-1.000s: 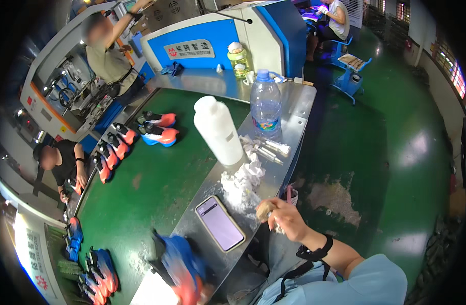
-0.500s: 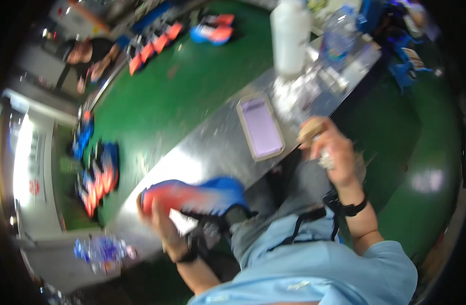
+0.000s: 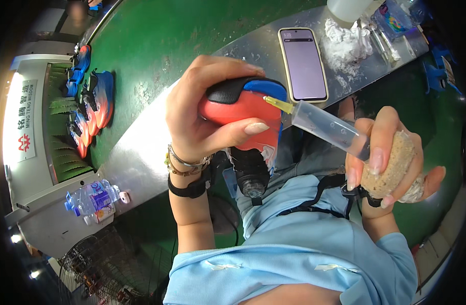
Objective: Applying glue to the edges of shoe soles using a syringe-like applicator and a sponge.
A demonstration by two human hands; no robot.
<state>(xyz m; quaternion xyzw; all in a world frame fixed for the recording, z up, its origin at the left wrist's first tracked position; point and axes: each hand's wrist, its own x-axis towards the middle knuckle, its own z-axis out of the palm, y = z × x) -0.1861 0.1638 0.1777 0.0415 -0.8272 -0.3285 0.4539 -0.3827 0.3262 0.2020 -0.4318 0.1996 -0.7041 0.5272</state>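
Note:
My left hand (image 3: 189,101) is wrapped round one end of a shoe (image 3: 225,113), red-orange with blue and black parts, raised in front of me. In my right hand (image 3: 388,127) is a clear syringe (image 3: 329,127) with a yellow tip. Its tip points left at the shoe's red surface and appears at or very near it; contact is unclear. The same hand also holds a tan, grainy block (image 3: 393,165) against its fingers. A crumpled whitish piece (image 3: 414,189) shows beneath that block, by the palm.
A phone (image 3: 304,66) lies on the metal bench strip (image 3: 136,157), beside crumpled white tissue (image 3: 344,43). A white container (image 3: 347,7) stands behind. Plastic bottles (image 3: 95,201) lie at the left. Several shoes (image 3: 99,99) sit on the green surface (image 3: 156,56).
The shoe has been lifted and turned, and my left hand now grips it higher up. My right hand has come lower, with the syringe now clearly visible toward the shoe. The view has shifted.

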